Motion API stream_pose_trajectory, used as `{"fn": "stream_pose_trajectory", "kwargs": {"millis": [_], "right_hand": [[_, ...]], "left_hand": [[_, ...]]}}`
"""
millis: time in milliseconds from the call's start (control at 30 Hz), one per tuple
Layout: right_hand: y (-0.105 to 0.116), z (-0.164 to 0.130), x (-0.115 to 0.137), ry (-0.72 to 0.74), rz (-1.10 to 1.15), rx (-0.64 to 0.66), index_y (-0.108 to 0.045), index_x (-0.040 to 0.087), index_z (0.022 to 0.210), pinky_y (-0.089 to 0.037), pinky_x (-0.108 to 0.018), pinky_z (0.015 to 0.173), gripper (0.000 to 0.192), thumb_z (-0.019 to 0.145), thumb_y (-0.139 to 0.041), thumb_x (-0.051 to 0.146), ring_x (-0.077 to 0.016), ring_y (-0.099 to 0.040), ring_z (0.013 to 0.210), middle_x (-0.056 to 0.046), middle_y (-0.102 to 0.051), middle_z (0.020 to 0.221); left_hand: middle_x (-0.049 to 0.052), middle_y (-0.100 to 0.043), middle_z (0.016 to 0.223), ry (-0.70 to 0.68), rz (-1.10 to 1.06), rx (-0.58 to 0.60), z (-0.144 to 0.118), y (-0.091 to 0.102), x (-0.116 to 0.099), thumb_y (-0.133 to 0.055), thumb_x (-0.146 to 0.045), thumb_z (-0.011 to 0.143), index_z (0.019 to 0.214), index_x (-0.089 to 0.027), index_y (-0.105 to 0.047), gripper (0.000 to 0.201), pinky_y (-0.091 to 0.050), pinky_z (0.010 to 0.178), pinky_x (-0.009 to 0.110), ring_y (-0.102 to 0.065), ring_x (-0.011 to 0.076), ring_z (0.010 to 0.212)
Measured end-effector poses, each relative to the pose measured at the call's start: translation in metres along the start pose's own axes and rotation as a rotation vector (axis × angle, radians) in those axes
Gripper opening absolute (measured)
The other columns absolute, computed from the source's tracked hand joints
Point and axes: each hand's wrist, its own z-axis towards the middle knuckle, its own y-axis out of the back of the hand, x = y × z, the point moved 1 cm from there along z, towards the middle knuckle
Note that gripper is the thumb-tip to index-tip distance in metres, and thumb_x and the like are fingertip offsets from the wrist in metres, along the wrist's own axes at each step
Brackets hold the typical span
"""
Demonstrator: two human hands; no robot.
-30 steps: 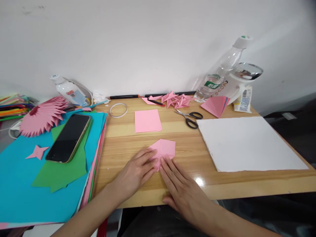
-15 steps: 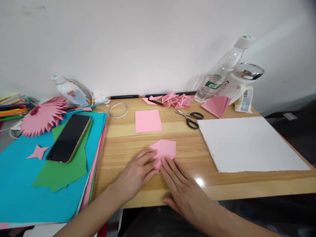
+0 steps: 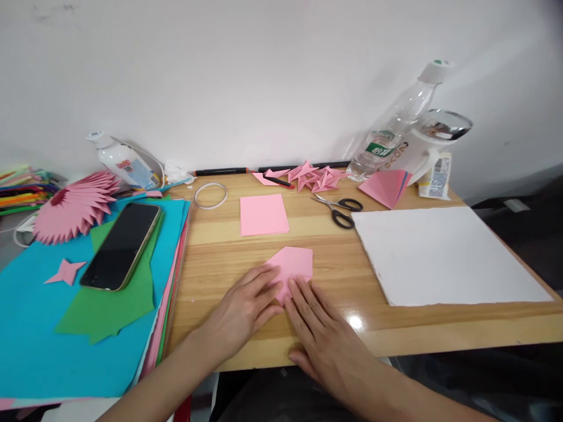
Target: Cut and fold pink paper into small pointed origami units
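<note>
A partly folded pink paper (image 3: 295, 261) lies flat on the wooden table, its near part covered by my fingers. My left hand (image 3: 243, 306) rests on the left side of the paper, fingers stretched out and pressing it down. My right hand (image 3: 323, 328) lies flat with its fingertips on the paper's near right part, thumb apart. Just beyond it sits a stack of square pink paper (image 3: 264, 214). Black-handled scissors (image 3: 339, 210) lie to the right of that stack with their blades a little apart.
Folded pink pieces (image 3: 314, 177) and pens (image 3: 222, 172) line the wall. At right are a white board (image 3: 453, 258), a plastic bottle (image 3: 387, 138) and a mug (image 3: 424, 146). At left, a phone (image 3: 122, 246) lies on green and blue paper (image 3: 39, 328). A roll of tape (image 3: 210, 196) lies behind.
My right fingertips have shifted very slightly on the pink paper. Both hands otherwise stay in place, and the whole view has moved a little.
</note>
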Motion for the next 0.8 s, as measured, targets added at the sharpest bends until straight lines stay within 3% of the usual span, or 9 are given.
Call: {"fn": "stream_pose_trajectory", "kwargs": {"millis": [200,333,500,800], "right_hand": [[-0.0006,-0.0012,-0.0014,-0.010,0.001,0.004,-0.041,0.001,0.134,-0.036,-0.050,0.105,0.071,0.082,-0.058,0.046,-0.0366,-0.026,0.135,-0.025,-0.035,0.142],[0.0007,-0.0008,-0.0029,-0.001,0.001,0.005,-0.041,0.002,0.133,-0.037,-0.049,0.104,0.069,0.083,-0.057,0.046,-0.0363,-0.027,0.134,-0.025,-0.036,0.142],[0.0025,-0.0005,-0.0050,0.008,0.024,0.006,-0.043,0.002,0.132,-0.038,-0.049,0.104,0.066,0.083,-0.057,0.044,-0.0357,-0.028,0.134,-0.024,-0.037,0.141],[0.0034,-0.0004,-0.0072,0.000,0.043,-0.024,-0.043,0.003,0.132,-0.040,-0.046,0.103,0.065,0.084,-0.056,0.044,-0.0327,-0.032,0.133,-0.021,-0.042,0.140]], "left_hand": [[0.011,-0.058,0.126,-0.048,0.110,-0.001,-0.0004,0.0009,0.0019,-0.045,-0.019,0.092,0.113,-0.020,-0.061,0.026,-0.048,0.098,0.045,-0.048,0.0221,0.123],[0.014,-0.060,0.120,-0.104,0.196,-0.106,0.0004,-0.0038,0.0021,-0.052,-0.017,0.089,0.106,-0.014,-0.064,0.021,-0.050,0.095,0.045,-0.048,0.0242,0.121],[0.013,-0.060,0.119,-0.091,0.164,-0.147,0.0005,-0.0078,0.0009,-0.053,-0.016,0.088,0.106,-0.015,-0.064,0.021,-0.051,0.093,0.045,-0.047,0.0241,0.121],[0.011,-0.059,0.120,0.025,0.064,-0.087,0.0027,-0.0065,-0.0006,-0.046,-0.022,0.092,0.106,-0.018,-0.064,0.023,-0.051,0.096,0.043,-0.048,0.0219,0.123]]}}
